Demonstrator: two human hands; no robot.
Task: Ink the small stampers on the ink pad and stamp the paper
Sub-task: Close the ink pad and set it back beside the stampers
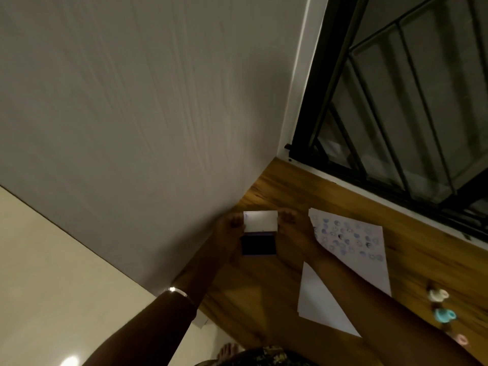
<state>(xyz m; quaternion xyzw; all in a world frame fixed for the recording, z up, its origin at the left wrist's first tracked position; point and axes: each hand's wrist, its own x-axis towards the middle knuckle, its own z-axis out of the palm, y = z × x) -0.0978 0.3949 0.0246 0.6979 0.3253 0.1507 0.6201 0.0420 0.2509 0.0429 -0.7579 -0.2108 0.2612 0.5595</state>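
An ink pad lies on the wooden table near the wall, its dark blue pad exposed and its white lid tilted up. My left hand grips the lid's left edge and my right hand grips its right edge. To the right lies a white paper covered with several blue round stamp marks; my right forearm crosses over it. Three small stampers lie at the table's right: a white one, a teal one and a pink one.
A grey wall runs along the table's left side. A dark window with black bars borders the far edge. A cream tiled floor and a bare foot show at lower left. My left wrist carries a metal bangle.
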